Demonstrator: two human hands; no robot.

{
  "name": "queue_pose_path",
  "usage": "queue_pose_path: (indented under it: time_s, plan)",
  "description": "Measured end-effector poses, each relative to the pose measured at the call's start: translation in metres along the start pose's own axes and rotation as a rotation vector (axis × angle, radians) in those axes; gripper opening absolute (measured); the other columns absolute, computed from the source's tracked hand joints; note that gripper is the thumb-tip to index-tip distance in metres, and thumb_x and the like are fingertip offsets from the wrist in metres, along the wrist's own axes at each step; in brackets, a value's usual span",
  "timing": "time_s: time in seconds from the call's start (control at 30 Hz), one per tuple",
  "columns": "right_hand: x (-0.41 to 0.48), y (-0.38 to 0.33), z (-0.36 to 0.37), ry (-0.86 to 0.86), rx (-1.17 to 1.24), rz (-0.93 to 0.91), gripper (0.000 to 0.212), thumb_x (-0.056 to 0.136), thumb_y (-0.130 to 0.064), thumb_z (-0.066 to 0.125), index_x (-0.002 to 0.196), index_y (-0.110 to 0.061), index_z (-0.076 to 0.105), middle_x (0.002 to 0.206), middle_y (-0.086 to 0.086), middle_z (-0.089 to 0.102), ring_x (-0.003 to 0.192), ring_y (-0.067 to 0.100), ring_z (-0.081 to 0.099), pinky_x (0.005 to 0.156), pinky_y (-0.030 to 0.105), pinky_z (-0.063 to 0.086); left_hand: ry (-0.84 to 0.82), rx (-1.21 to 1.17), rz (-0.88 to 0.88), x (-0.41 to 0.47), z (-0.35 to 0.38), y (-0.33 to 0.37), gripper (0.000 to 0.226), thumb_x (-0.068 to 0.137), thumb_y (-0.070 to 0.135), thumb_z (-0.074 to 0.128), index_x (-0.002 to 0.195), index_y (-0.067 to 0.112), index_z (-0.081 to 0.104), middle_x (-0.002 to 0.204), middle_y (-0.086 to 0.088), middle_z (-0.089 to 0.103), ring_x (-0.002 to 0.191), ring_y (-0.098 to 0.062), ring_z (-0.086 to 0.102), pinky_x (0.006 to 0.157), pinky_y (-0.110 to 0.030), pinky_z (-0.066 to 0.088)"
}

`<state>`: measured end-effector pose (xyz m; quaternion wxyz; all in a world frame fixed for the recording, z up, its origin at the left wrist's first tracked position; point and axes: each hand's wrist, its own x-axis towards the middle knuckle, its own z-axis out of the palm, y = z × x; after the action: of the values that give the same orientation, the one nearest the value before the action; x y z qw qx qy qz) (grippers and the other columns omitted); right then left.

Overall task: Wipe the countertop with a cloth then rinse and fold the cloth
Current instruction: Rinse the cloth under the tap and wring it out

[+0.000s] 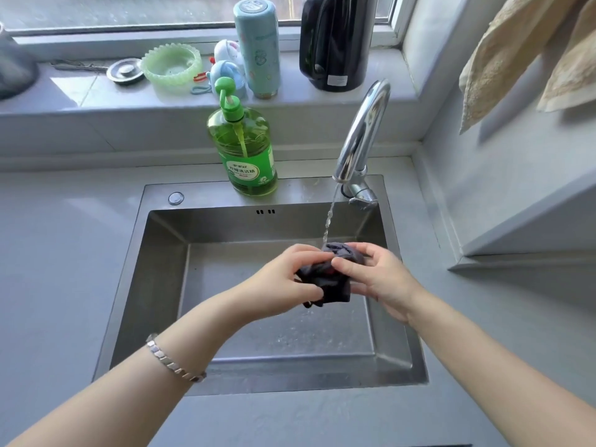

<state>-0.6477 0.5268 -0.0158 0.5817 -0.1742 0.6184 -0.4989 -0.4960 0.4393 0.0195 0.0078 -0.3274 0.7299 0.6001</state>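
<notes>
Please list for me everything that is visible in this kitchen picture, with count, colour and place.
cloth: one, dark grey, bunched, under the water stream
faucet: one, chrome, back right of the sink, running
sink: one, steel, set in the countertop
countertop: one, grey, around the sink
dish soap bottle: one, green, sink's back rim
flask: one, pale blue, windowsill
kettle: one, black, windowsill
ruffled dish: one, pale green, windowsill
sink plug: one, metal, windowsill
towels: two, beige, hanging at right
bracelet: one, silver, left wrist
left hand: grips the cloth
right hand: grips the cloth
</notes>
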Motion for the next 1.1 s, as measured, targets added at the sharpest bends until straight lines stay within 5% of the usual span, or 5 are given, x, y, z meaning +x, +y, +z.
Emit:
queue_pose_path:
  time_s: [0.3,0.43,0.7,0.9,1.1]
  plan:
    - [-0.019,-0.014,0.006,-0.012,-0.116,-0.137,0.010,0.083,-0.009,0.062,0.092,-0.011,0.057,0.083,0.006,0.066,0.067,0.010,0.065,0.063,0.027,0.058,-0.075,-0.454,-0.226,0.002,-0.012,-0.012,0.090,0.055,0.048,0.072,0.133,0.019,0.041,0.127,-0.004,0.056,0.111,-0.016,0.058,0.097,-0.039,0.047]
    - [-0.021,-0.026,0.015,-0.004,-0.219,-0.242,0.012,0.080,-0.010,0.066,0.087,-0.015,0.058,0.081,0.003,0.067,0.067,0.006,0.065,0.056,0.022,0.056,-0.354,-0.554,-0.297,0.005,-0.003,-0.003,0.042,0.080,0.026,0.065,0.118,0.013,0.055,0.106,-0.002,0.068,0.098,-0.016,0.065,0.083,-0.034,0.054]
    - [-0.032,-0.023,-0.007,-0.293,-0.930,-0.527,0.089,0.070,0.003,0.063,0.128,-0.053,0.024,0.150,-0.008,0.009,0.123,0.009,0.039,0.099,0.014,0.040,-0.435,-0.506,-0.456,-0.001,-0.017,0.002,0.016,0.088,0.003,0.049,0.101,0.012,0.053,0.083,-0.003,0.069,0.066,-0.010,0.066,0.051,-0.020,0.049]
    - [-0.013,-0.011,0.013,-0.125,-1.422,-1.094,0.044,0.079,-0.008,0.054,0.122,-0.010,0.045,0.101,0.014,0.051,0.088,0.029,0.052,0.080,0.035,0.051,-0.609,-0.430,-0.408,-0.006,-0.011,0.008,0.004,0.085,0.009,0.053,0.089,0.009,0.052,0.066,0.001,0.059,0.056,-0.008,0.051,0.045,-0.014,0.035]
    - [-0.008,-0.026,0.017,-0.375,-1.418,-0.472,0.032,0.080,-0.013,0.066,0.108,-0.009,0.051,0.103,0.012,0.056,0.087,0.030,0.057,0.076,0.040,0.048,-0.441,-0.232,-0.352,-0.009,-0.016,0.002,0.010,0.085,0.008,0.055,0.078,0.013,0.049,0.061,0.000,0.044,0.049,-0.010,0.035,0.042,-0.016,0.028]
